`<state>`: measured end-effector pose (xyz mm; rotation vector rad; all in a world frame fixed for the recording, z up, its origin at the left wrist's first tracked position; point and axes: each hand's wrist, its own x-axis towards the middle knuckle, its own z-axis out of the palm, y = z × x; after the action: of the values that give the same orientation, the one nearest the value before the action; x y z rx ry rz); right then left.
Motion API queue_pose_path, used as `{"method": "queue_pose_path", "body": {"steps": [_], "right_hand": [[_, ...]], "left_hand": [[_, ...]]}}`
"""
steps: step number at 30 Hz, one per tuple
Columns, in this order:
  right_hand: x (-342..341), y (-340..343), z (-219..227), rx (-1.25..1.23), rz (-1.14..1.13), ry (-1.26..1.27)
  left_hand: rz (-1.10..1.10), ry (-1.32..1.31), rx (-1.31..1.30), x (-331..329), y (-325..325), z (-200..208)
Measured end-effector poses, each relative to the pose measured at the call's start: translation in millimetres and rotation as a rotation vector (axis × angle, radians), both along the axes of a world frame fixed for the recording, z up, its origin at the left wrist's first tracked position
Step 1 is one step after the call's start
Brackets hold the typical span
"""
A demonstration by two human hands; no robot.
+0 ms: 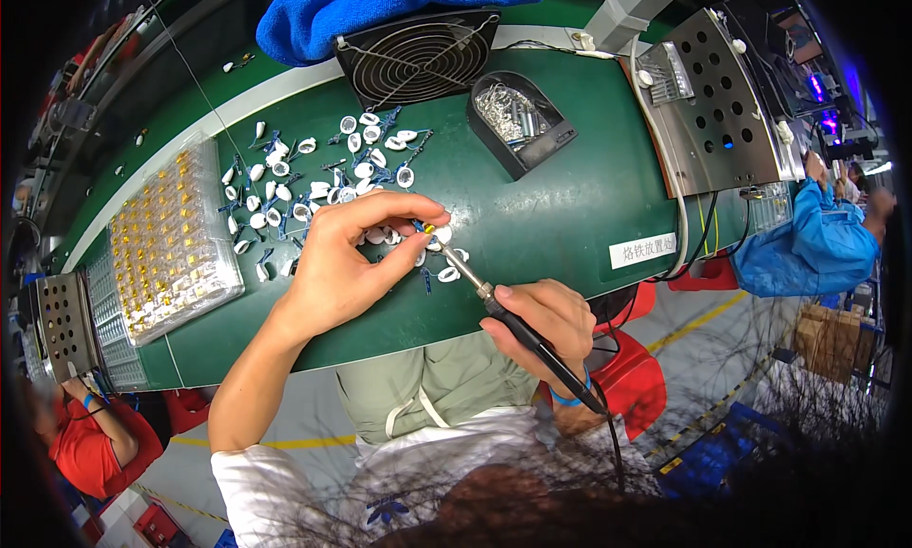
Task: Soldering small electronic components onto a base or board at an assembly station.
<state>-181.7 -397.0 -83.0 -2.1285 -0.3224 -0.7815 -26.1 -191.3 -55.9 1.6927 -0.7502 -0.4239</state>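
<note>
My left hand [344, 255] pinches a small white earbud housing [443, 234] between thumb and forefinger, with a bit of yellow and dark blue at its edge. In my right hand [560, 322] is a soldering iron [521, 331], gripped like a pen by its black handle. Its metal tip reaches up to the yellow spot on the housing; whether it touches cannot be made out. Many similar white housings [364, 170] with dark blue tails lie scattered on the green bench [570, 211] behind and left of my left hand, some hidden by it.
A clear tray [228, 280] of gold-coloured parts lies at the left. Behind stand a black fan [418, 62], a blue cloth [399, 5] and a black bin [546, 151] with metal wire. A perforated metal box [714, 97] and cables occupy the right. Co-workers sit at both sides.
</note>
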Motion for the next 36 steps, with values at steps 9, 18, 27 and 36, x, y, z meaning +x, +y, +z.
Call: {"method": "queue_pose_path", "body": {"steps": [9, 18, 27, 36], "right_hand": [[0.2, 0.2, -0.6, -0.005, 0.011, -0.005], [-2.9, -0.9, -0.1, -0.01, -0.023, -0.002], [0.9, 0.3, -1.5, 0.008, 0.009, -0.013], [0.0, -0.2, -1.6, -0.001, 0.006, -0.016]], "left_hand": [[0.018, 0.027, -0.012, -1.0, -1.2, -0.4], [0.019, 0.003, -0.008, -1.4, -1.5, -0.6], [0.028, -0.004, -0.002, -1.4, -2.1, -0.4], [-0.029, -0.039, 0.044, 1.0, 1.6, 3.0]]}}
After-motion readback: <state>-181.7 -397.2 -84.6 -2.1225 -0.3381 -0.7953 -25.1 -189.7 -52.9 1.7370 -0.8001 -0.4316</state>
